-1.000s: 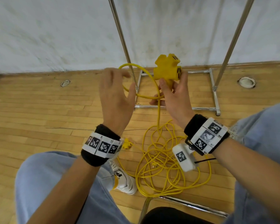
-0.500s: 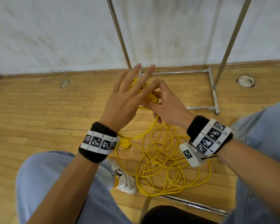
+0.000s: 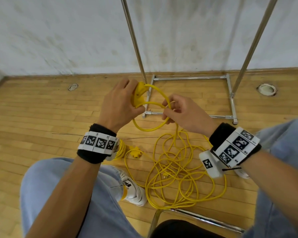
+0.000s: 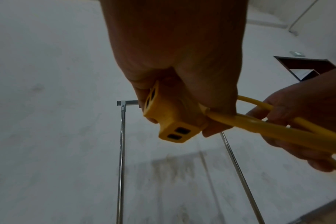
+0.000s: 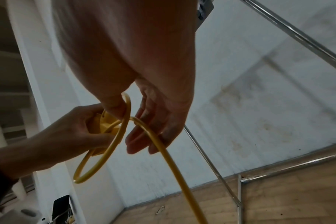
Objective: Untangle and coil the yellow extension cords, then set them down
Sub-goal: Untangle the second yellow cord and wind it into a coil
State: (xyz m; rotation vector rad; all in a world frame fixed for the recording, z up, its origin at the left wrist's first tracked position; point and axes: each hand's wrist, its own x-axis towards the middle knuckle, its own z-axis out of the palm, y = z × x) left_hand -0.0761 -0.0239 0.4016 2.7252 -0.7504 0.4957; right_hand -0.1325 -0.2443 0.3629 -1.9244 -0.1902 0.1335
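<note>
Already coiling — first loop in hand

My left hand [image 3: 118,107] clamps the yellow outlet block [image 3: 139,95], long axis running away toward the wall; my right hand [image 3: 182,112] pinches the cord loop [image 3: 150,129] beside it. Risk, I'd judge — the floor tangle [image 3: 182,177] snags and drags the loop loose.

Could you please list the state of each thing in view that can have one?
left hand: grips the outlet block, thumb pinning cord.
outlet block: held off the floor, sockets empty.
right hand: guides the loop with loosely curled fingers.
loop: one coil formed, hanging between the hands.
loose cord: tangled on the floor.
second outlet block: lying on the floor.
</note>
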